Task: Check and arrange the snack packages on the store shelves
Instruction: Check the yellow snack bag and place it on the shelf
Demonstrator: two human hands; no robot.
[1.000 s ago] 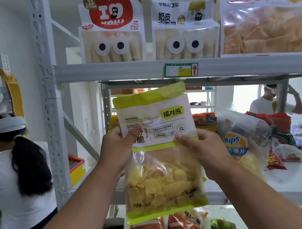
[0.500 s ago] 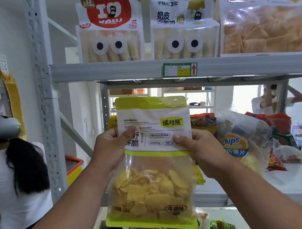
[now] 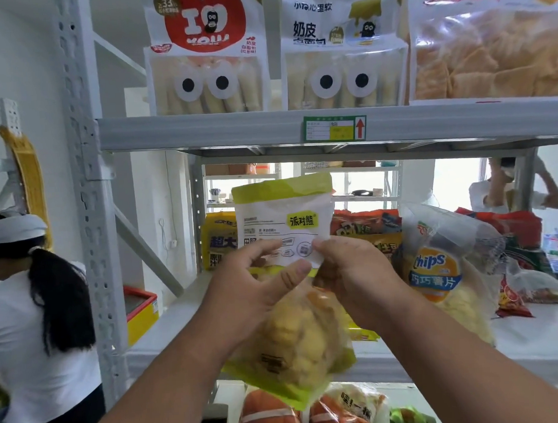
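Both hands' grip on chip bag (image 3: 290, 306), upright, green top up

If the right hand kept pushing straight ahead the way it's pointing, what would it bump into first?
Probably the orange snack bags standing at the back of the middle shelf. The right hand already pinches the green-and-white chip bag, which would go with it. Depth is hard to judge here.

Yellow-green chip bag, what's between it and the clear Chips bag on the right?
In the head view, only the right hand gripping the yellow-green chip bag; behind, orange packets beside the Chips bag.
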